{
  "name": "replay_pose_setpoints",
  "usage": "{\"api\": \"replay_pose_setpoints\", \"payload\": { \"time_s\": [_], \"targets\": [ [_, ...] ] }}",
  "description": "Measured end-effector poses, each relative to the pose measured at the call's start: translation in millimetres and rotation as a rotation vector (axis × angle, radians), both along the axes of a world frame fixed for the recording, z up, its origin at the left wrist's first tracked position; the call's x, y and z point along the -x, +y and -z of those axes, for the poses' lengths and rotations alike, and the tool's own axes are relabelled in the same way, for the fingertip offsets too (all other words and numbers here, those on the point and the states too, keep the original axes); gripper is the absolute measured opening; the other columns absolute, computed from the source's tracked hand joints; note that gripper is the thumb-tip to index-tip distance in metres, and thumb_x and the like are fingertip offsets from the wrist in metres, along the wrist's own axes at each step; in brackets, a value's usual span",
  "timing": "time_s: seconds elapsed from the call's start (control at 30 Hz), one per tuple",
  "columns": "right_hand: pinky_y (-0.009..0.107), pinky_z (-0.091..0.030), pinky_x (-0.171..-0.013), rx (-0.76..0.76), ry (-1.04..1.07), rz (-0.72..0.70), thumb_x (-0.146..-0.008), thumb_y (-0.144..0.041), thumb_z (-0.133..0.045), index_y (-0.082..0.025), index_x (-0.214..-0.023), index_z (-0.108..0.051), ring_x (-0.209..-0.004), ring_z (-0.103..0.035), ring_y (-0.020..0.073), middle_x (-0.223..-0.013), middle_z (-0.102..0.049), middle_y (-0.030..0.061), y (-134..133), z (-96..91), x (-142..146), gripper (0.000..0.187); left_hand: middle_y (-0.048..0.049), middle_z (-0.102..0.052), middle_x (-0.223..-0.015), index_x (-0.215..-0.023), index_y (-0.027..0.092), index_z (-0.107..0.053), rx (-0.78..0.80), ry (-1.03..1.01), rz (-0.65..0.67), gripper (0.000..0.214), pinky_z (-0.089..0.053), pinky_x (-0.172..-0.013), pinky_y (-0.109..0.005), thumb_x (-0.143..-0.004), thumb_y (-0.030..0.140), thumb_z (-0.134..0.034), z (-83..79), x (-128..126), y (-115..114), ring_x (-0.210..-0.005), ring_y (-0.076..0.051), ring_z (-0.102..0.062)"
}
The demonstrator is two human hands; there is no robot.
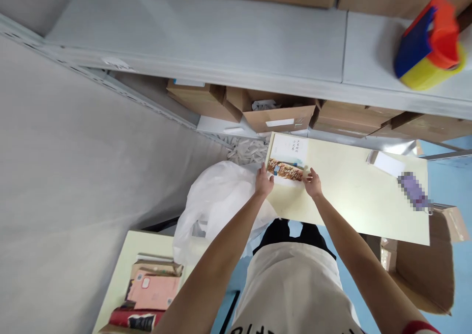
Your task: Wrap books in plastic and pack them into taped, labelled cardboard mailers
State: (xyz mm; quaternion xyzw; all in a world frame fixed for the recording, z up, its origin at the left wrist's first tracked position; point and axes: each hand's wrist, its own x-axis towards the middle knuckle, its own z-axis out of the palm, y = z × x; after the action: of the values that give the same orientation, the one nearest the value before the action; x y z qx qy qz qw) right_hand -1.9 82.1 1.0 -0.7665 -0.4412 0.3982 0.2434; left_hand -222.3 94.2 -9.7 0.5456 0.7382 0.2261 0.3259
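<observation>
A white book [291, 153] with a picture band across its cover lies at the left end of a pale yellow table [354, 196]. My left hand [264, 180] pinches the book's near left corner. My right hand [313, 182] rests on its near right corner, fingers curled onto the cover. Both arms reach forward from my body.
A white plastic bag [217, 201] bulges left of the table. A grey shelf [206, 39] above carries a red, blue and yellow tape dispenser [429, 41]; cardboard boxes [276, 112] sit beneath it. A white slip [387, 163] lies on the table. An open carton [427, 270] stands right. Stacked books [151, 294] lie lower left.
</observation>
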Motion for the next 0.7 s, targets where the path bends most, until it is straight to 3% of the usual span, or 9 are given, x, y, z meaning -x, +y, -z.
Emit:
{"api": "replay_pose_setpoints", "payload": {
  "time_s": [0.17,0.3,0.43,0.53,0.6,0.7],
  "targets": [
    [0.04,-0.058,-0.069,-0.128,0.13,-0.008,-0.073,-0.056,-0.064,-0.017,-0.125,-0.059,-0.073,-0.065,0.0192,-0.107,-0.064,0.013,-15,-45.6,-62,0.066,-0.0133,-0.064,-0.112,-0.129,0.015,-0.054,-0.173,-0.073,0.103,0.054,-0.048,-0.101,-0.045,-0.076,0.011,-0.064,-43.8,-45,13,-0.106,-0.027,-0.063],
    [0.038,-0.057,-0.063,-0.284,0.177,-0.031,-0.073,-0.061,-0.065,-0.018,-0.112,-0.065,-0.067,-0.062,0.0182,-0.094,-0.067,0.009,5,-102.7,-131,0.058,-0.006,-0.068,-0.103,-0.111,0.021,-0.064,-0.316,-0.17,0.275,0.033,-0.055,-0.089,-0.036,-0.079,0.012,-0.062,-103.9,-102,42,-0.094,-0.02,-0.066],
    [0.038,-0.057,-0.068,-0.586,0.092,-0.016,-0.076,-0.058,-0.065,-0.015,-0.11,-0.065,-0.074,-0.062,0.0192,-0.095,-0.067,0.0102,65,-179.3,-195,0.054,-0.0059,-0.067,-0.101,-0.108,0.019,-0.067,-0.54,-0.24,0.422,0.024,-0.054,-0.088,-0.032,-0.084,0.02,-0.062,-187.7,-167,95,-0.092,-0.018,-0.065],
    [0.041,-0.058,-0.08,-0.774,0.052,0.008,-0.076,-0.054,-0.069,-0.017,-0.122,-0.06,-0.091,-0.065,0.0213,-0.11,-0.065,0.0116,127,-229.7,-228,0.06,-0.0099,-0.066,-0.11,-0.116,0.016,-0.063,-0.617,-0.304,0.341,0.035,-0.052,-0.092,-0.034,-0.083,0.026,-0.067,-244.7,-218,151,-0.1,-0.021,-0.064],
    [0.044,-0.056,-0.086,-0.823,0.09,0.007,-0.071,-0.053,-0.073,-0.018,-0.129,-0.056,-0.105,-0.063,0.0255,-0.123,-0.061,0.0155,167,-250.1,-238,0.07,-0.015,-0.062,-0.123,-0.126,0.013,-0.056,-0.545,-0.375,0.188,0.05,-0.051,-0.093,-0.036,-0.082,0.032,-0.07,-270.0,-247,188,-0.106,-0.023,-0.064],
    [0.049,-0.054,-0.09,-0.736,0.239,-0.01,-0.069,-0.051,-0.075,-0.015,-0.13,-0.055,-0.113,-0.061,0.0311,-0.127,-0.06,0.0186,212,-259.2,-235,0.074,-0.0198,-0.059,-0.13,-0.126,0.012,-0.055,-0.455,-0.428,0.038,0.059,-0.046,-0.101,-0.041,-0.077,0.037,-0.076,-285.6,-276,226,-0.122,-0.029,-0.058]
  ]
}}
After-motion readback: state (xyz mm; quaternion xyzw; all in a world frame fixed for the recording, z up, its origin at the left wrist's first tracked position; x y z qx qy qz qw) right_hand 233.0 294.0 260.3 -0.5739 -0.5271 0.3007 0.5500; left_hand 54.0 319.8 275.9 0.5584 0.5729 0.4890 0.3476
